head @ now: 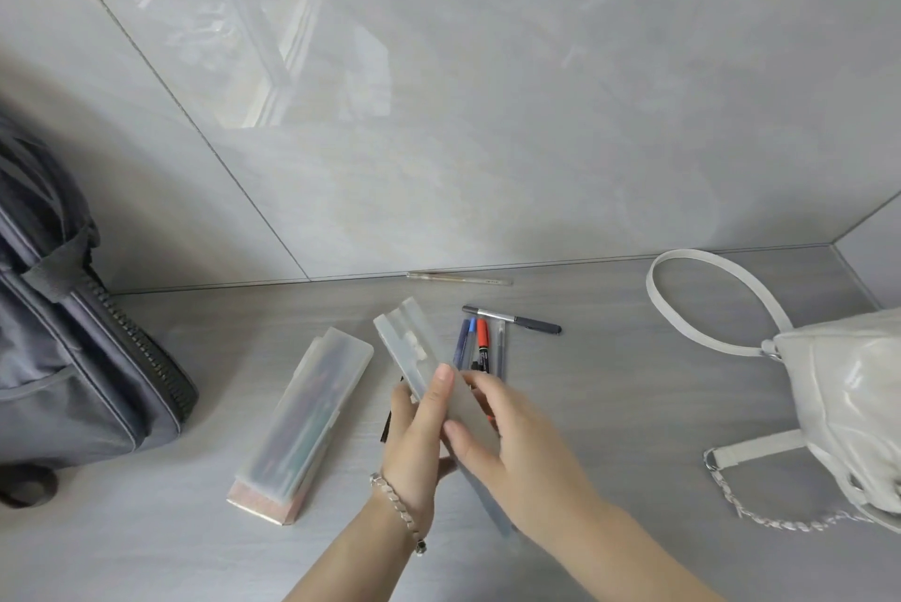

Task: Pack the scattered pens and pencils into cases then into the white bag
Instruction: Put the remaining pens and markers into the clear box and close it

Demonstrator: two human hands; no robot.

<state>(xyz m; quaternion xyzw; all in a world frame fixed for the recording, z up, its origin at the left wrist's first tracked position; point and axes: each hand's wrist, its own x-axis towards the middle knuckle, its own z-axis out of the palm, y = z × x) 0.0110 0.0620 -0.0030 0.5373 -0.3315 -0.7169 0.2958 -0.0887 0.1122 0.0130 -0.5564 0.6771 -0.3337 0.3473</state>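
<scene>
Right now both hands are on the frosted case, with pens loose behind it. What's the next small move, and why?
Probably open the frosted case and set it down by the loose pens. Both the left hand and right hand grip it, so neither can pick up a pen. The other case already looks filled, and the white bag waits at right.

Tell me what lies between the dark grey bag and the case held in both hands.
In the head view, a closed translucent case holding pens lies between the dark grey bag and the held case.
</scene>
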